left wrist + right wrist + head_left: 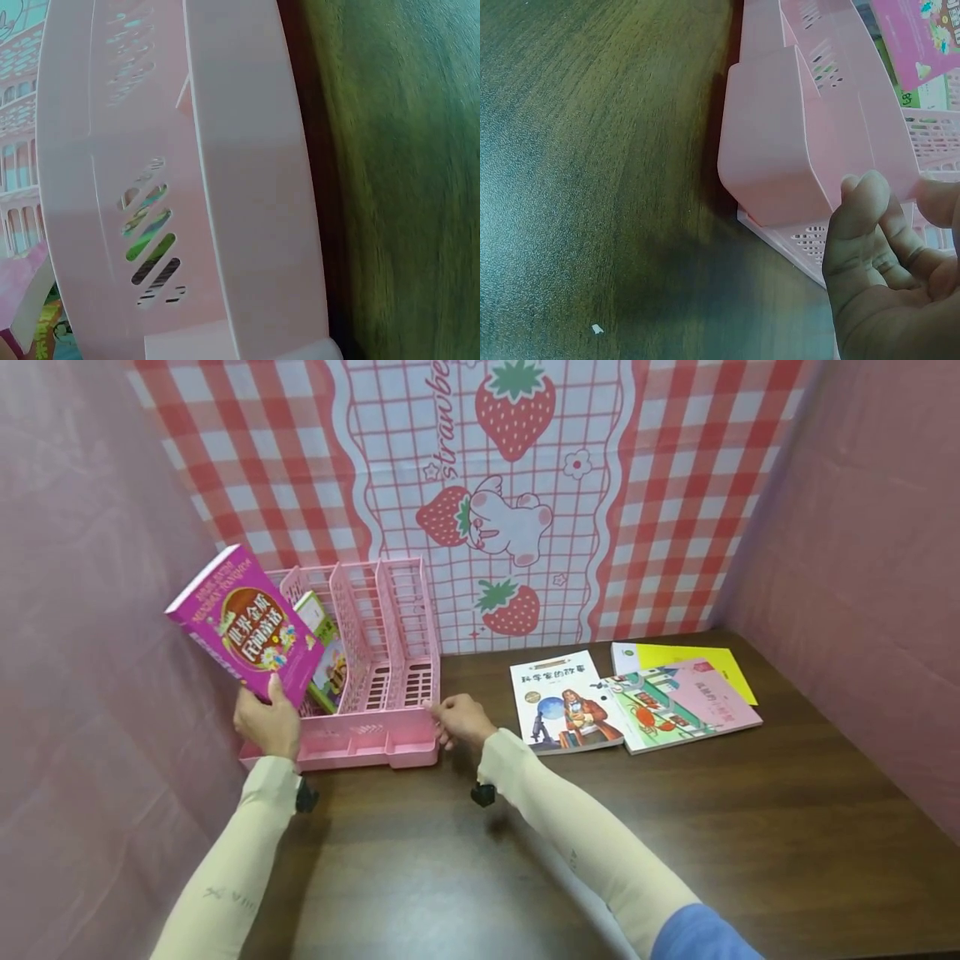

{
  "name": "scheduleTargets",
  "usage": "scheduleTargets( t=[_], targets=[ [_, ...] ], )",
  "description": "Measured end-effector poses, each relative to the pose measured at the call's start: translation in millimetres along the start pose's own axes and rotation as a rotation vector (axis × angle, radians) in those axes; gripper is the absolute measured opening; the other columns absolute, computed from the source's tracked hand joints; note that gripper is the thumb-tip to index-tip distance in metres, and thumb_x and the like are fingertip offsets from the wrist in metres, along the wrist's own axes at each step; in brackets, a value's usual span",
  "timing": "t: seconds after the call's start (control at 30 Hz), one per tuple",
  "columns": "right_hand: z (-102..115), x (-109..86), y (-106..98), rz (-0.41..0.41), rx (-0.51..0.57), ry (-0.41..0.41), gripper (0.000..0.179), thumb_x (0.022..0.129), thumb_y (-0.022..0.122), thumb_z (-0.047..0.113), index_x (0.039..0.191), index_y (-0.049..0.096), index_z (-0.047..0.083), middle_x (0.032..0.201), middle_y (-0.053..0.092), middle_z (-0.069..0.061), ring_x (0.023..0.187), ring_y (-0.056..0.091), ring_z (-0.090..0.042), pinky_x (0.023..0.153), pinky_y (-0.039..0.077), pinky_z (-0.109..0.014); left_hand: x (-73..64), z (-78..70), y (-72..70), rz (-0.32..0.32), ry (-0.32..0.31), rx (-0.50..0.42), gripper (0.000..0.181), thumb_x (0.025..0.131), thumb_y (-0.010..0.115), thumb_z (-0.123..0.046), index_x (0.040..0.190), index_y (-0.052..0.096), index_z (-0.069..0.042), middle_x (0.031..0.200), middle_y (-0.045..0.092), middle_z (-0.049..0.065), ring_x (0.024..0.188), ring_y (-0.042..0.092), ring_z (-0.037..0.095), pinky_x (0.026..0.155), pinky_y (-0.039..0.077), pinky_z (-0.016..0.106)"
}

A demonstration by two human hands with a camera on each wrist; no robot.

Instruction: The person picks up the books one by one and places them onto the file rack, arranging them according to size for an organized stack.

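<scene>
My left hand [267, 720] grips a thick magenta book [258, 625] by its bottom edge. Tilted, the book hovers over the left end of a pink desktop file rack [375, 732], its cover toward me. Behind it a green-covered book [327, 652] leans in a left slot of the rack, partly hidden. My right hand [463, 720] pinches the rack's front right corner, thumb and fingers at the wall's edge in the right wrist view. The left wrist view shows the rack's front wall [67, 187] and a corner of the magenta book [22, 289], but not the hand.
On the wooden table [420, 860], right of the rack, lie a white-covered book [567, 702], a pink-and-green book [682, 703] and, partly beneath that, a yellow book [720, 662]. A checked strawberry cloth [525, 510] hangs behind; pink curtains [847, 568] flank both sides.
</scene>
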State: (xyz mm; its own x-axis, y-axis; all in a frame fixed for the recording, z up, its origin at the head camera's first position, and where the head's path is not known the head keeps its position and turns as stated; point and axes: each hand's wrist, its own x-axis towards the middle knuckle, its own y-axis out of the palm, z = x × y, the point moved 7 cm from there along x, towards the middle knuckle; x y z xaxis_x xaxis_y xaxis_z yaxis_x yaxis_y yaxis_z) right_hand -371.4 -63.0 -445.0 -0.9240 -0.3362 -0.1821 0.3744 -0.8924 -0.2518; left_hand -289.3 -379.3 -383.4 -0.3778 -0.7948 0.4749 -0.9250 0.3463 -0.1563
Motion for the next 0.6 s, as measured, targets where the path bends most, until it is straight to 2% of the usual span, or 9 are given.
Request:
scheduleTargets(
  t=[0.1, 0.27, 0.43, 0.6],
  targets=[
    [0, -0.1, 0, 0.002, 0.001, -0.005, 0.044, 0.105, 0.062, 0.032, 0.1, 0.067, -0.011, 0.074, 0.069, -0.016, 0.049, 0.057, -0.012, 0.046, 0.051, -0.024, -0.2, -0.6, 0.7, -0.007, -0.012, 0.0, 0.042, 0.099, 0.067, -0.038, 0.121, 0.07, -0.002, 0.119, 0.072, 0.018, 0.115, 0.063, 0.039, 0.105, 0.043, 0.048],
    [0, 0.1, -1, -0.001, 0.008, -0.002, 0.044, 0.104, 0.062, 0.031, 0.1, 0.066, -0.012, 0.073, 0.068, -0.016, 0.049, 0.056, -0.012, 0.046, 0.051, -0.024, 2.6, -2.9, 8.8, 0.06, -0.019, 0.063, 0.045, 0.099, 0.067, -0.041, 0.12, 0.07, -0.002, 0.119, 0.071, 0.021, 0.115, 0.063, 0.043, 0.105, 0.043, 0.051],
    [-1, 1.4, 0, -0.004, 0.004, -0.001, 0.043, 0.104, 0.063, 0.03, 0.099, 0.067, -0.012, 0.068, 0.067, -0.012, 0.047, 0.056, -0.011, 0.044, 0.05, -0.023, 5.0, -4.7, 23.5, 0.163, -0.004, 0.168, 0.045, 0.098, 0.07, -0.04, 0.115, 0.072, 0.001, 0.118, 0.07, 0.026, 0.114, 0.061, 0.049, 0.103, 0.041, 0.057],
    [0, 1.9, 2, -0.017, 0.012, -0.004, 0.04, 0.104, 0.063, 0.029, 0.094, 0.067, -0.01, 0.068, 0.067, -0.014, 0.046, 0.055, -0.011, 0.042, 0.049, -0.023, 3.6, -2.3, 42.6, 0.311, -0.069, 0.207, 0.047, 0.094, 0.077, -0.038, 0.116, 0.073, 0.003, 0.121, 0.067, 0.03, 0.119, 0.055, 0.052, 0.107, 0.038, 0.055]
  ],
)
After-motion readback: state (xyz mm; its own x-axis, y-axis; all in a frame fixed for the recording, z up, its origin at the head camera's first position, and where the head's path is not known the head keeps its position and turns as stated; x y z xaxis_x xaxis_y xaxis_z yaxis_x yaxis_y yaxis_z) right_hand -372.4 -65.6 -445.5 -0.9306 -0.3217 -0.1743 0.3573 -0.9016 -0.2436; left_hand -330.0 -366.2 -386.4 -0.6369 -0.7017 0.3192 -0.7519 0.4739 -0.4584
